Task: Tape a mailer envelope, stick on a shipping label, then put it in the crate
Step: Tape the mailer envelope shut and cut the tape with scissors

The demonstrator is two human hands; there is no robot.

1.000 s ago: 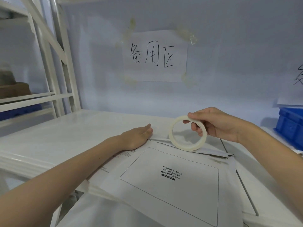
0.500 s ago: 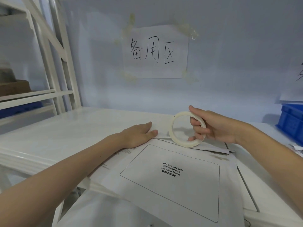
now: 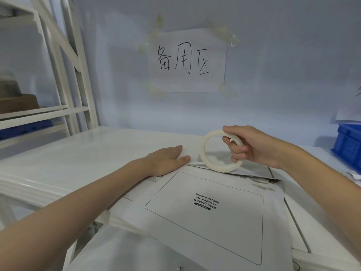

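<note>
A packing storeroom: white shelving [image 3: 64, 79] left of the handwritten wall sign [image 3: 187, 61], blue crate [image 3: 349, 145] to its right.

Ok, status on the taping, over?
Left hand flat on the mailer envelope by its flap. Right hand grips the tape roll, roll standing on the flap edge. No shipping label on. Nothing in the way.

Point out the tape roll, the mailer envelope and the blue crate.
tape roll [image 3: 207, 165]: head view, lower left rim.
mailer envelope [image 3: 230, 227]: head view, inside the printed waybill box.
blue crate [image 3: 349, 145]: head view, front wall.
</note>
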